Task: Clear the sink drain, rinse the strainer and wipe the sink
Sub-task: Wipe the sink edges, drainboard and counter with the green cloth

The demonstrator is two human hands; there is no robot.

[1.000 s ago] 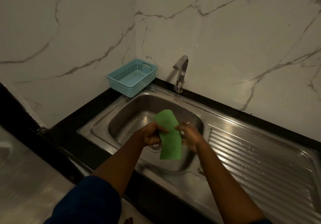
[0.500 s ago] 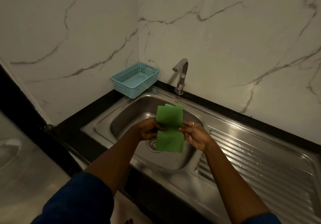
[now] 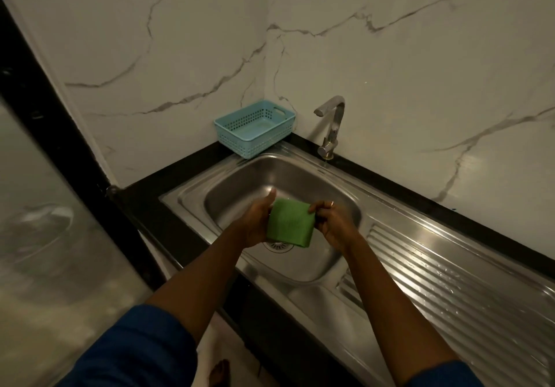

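left grip (image 3: 255,226): holds cloth's left edge, thumb up, fingers hidden behind it
right grip (image 3: 333,227): pinches cloth's right edge near the top corner, fingers curled; ring on one finger
cloth (image 3: 289,224): green, folded to a rough square, held between the two grips in the air over the sink
sink (image 3: 240,188): steel basin, under both grips
strainer (image 3: 277,246): in sink floor, just below cloth and left grip, partly hidden by them
tap (image 3: 332,128): beyond right grip, at the sink's back edge, spout points left
basket (image 3: 255,128): blue, beyond left grip, at the wall corner
drainboard (image 3: 450,281): ribbed, wet, right of right grip
desk (image 3: 168,200): black, left of left grip, runs round sink
sleeves (image 3: 135,350): blue, nearer than both grips
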